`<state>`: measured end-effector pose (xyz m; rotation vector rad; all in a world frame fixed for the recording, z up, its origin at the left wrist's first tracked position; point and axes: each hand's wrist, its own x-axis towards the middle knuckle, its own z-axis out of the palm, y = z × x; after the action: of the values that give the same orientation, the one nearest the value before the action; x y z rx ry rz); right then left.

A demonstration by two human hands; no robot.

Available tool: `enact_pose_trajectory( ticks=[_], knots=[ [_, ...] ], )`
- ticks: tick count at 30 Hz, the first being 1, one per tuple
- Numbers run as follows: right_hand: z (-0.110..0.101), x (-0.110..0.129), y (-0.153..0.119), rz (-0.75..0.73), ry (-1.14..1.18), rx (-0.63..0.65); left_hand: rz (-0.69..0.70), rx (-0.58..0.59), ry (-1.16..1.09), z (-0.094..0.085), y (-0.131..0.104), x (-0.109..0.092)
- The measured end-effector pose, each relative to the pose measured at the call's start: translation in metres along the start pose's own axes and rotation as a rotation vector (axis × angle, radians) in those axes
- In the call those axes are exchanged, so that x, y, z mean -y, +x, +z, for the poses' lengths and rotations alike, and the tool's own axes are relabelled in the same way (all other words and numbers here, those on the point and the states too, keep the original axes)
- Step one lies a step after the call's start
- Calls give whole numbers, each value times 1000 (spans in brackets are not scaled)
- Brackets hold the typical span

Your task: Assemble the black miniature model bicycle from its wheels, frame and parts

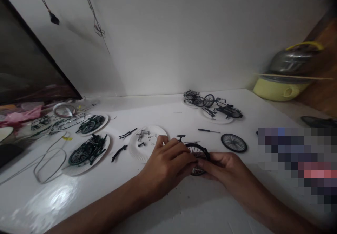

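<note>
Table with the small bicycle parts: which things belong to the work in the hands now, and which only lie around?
In hand:
- left hand and right hand on the small bicycle
- plate of small parts
- loose wheel
- screwdriver

Lying about:
- yellow pot
- screen
- wire loops

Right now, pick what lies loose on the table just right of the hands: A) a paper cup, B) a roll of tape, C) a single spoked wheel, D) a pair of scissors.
C: a single spoked wheel lies flat on the white table, right of the left hand and right hand, which grip a small model bicycle.
</note>
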<state>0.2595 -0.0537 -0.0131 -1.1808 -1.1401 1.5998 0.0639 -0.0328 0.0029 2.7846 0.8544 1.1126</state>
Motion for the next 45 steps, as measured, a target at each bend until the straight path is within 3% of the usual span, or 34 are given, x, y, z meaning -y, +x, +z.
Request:
enact_pose_trajectory(
  ticks=[13, 17, 23, 27, 29, 32, 35, 39, 42, 45],
  knots=[
    [3, 4, -1, 14, 59, -14, -141, -23, -88, 2, 1, 2],
    [4, 12, -2, 30, -39, -58, -159, -43, -80, 3, 0, 3],
    [2, 14, -4, -104, -191, -78, -109, -121, -19, 2, -1, -1],
    [-2, 15, -5, -204, -252, -115, -92, -256, -7, -7, 0, -1],
    [-3, 18, -6, -230, -268, -154, -146, -324, -41, -14, 1, 4],
    [0, 24, -9, -242, -263, -234, -348, -380, -236, -22, 3, 15],
    [2, 27, -12, -249, -221, -295, -523, -337, -589, -21, 5, 26],
    [1, 24, -14, -293, -236, -322, -497, -93, -974, -4, 0, 28],
    [-1, 19, -14, -363, -291, -322, -452, -95, -950, 10, -7, 20],
    [-3, 16, -15, -515, -427, -280, -394, -132, -799, 11, -9, 10]
  ],
)
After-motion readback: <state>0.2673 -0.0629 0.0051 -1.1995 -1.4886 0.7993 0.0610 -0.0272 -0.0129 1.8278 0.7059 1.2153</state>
